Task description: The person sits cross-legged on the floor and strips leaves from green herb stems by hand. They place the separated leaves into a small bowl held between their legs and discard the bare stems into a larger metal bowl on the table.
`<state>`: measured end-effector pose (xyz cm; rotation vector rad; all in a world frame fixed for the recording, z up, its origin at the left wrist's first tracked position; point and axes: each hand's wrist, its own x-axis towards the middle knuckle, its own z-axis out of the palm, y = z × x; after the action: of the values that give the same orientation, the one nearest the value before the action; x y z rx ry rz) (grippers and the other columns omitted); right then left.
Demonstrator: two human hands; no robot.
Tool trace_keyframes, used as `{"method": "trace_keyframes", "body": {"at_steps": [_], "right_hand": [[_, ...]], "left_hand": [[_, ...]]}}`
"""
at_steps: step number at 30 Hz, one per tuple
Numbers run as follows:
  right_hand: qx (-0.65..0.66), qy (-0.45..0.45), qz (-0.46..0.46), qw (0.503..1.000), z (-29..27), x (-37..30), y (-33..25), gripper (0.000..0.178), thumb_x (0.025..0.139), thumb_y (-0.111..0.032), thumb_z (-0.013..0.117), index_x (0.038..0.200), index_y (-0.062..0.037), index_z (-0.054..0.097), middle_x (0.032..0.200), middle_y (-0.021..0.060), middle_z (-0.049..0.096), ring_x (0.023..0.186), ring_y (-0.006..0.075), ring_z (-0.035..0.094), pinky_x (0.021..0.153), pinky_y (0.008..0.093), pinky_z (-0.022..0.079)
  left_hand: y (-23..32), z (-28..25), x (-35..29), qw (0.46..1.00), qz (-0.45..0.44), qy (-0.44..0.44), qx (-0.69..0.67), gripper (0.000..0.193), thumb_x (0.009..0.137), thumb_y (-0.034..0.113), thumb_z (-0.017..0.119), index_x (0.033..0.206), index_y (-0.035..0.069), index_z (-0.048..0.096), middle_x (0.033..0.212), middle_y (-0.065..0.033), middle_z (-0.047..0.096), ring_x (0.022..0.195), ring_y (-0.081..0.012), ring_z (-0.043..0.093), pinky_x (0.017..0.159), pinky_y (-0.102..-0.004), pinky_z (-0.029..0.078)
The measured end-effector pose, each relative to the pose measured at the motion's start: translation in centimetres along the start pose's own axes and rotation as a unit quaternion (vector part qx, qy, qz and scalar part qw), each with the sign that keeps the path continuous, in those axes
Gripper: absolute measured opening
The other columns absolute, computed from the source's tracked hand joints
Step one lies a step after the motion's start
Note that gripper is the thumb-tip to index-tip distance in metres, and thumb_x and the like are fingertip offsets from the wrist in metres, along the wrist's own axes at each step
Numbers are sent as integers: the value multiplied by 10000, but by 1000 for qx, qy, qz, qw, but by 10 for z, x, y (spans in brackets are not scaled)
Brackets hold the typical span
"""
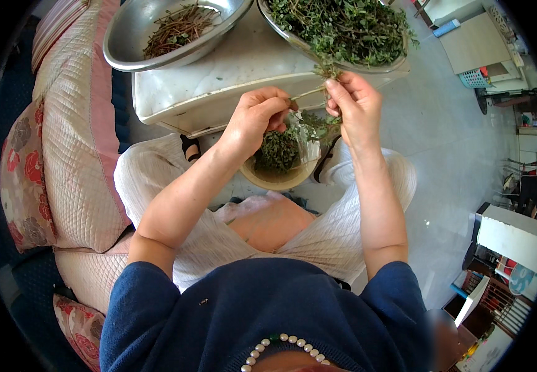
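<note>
Between my hands, above the front edge of the low table, is a sprig of leafy greens (pixel 318 126). My left hand (pixel 262 115) pinches the end of its pale stem (pixel 307 95). Thumb and fingers of my right hand (pixel 355 108) close on the leafy part, with leaves poking out above and below. Under my hands a tan basin (pixel 281 180) on the floor holds more greens (pixel 276 152). Beyond my right hand, a metal bowl (pixel 302 46) is heaped with leafy greens (pixel 349 28). At the far left a second metal bowl (pixel 123 49) contains bare reddish stems (pixel 178 34).
Both bowls stand on a low table with a white marbled top (pixel 175 93). A sofa with a quilted pink cover (pixel 76 142) and floral cushions (pixel 23 173) runs along the left. Grey tiled floor (pixel 448 142) lies to the right, with furniture and a blue basket (pixel 474 79) farther off.
</note>
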<state>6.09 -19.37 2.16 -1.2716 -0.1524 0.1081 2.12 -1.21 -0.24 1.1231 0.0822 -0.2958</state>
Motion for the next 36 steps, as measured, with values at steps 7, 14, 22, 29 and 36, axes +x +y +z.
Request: {"method": "trace_keyframes", "body": {"at_steps": [7,14,22,29,36], "right_hand": [[1,-5,-4,1000,-8,3,-4,94,861,-49,636,919,21,611,724,20,586,565,57,502,479,194,384],[1,16,-37,999,1,-4,-5,60,879,-53,613,903,0,599,740,11,566,569,60,468,482,200,354],[55,47,-9,997,-19,6,-14,72,868,-67,631,905,-13,602,761,27,597,589,89,549,513,222,447],[75,-36,65,994,-10,5,-9,90,868,-73,619,903,8,601,758,44,613,635,134,609,581,262,512],[37,10,55,998,-7,4,-2,92,831,-41,661,897,8,619,764,33,616,657,105,569,599,218,459]], "left_hand": [[12,-2,-2,931,137,-12,339,164,837,88,538,876,-49,620,666,-19,568,575,-88,490,546,-229,406],[6,-5,4,998,45,44,26,113,812,69,524,788,-16,595,600,-18,533,525,-108,477,675,-269,482],[53,-16,1,962,225,98,123,166,885,75,531,1006,-5,612,804,-87,653,758,-164,624,881,-334,457],[122,-116,17,697,319,289,573,219,837,86,597,1042,30,646,1054,-82,656,922,-193,609,876,-339,448],[55,-12,-19,859,348,123,355,205,830,-42,511,1012,0,597,931,-60,598,854,-133,568,752,-251,467]]}}
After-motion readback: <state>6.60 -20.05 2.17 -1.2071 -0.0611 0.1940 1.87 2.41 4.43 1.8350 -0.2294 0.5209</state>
